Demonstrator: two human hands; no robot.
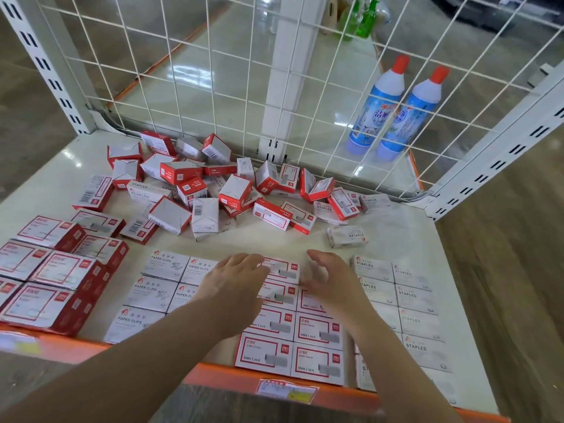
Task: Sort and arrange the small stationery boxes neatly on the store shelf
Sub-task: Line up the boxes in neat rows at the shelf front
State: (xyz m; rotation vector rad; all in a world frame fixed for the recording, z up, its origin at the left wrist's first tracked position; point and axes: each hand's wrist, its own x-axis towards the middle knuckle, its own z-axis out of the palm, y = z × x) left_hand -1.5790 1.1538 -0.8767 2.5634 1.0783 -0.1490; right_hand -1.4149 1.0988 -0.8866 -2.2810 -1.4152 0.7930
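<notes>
A jumbled heap of small red-and-white boxes (213,184) lies at the back of the white shelf (396,239). In front stand sorted groups: larger red boxes (55,276) at the left, white paper-clip boxes (155,288), red-framed staple boxes (305,340) in the middle, white staples boxes (409,300) at the right. One white staples box (346,236) lies alone. My left hand (235,282) and my right hand (332,282) hover with fingers apart over the far end of the red-framed rows, on either side of the top boxes. Neither hand holds a box.
A white wire grid (244,87) closes the shelf's back. Behind it stand two blue bottles with red caps (393,111). Slotted white uprights (45,65) frame both corners. An orange front rail (232,377) carries a price label (285,390).
</notes>
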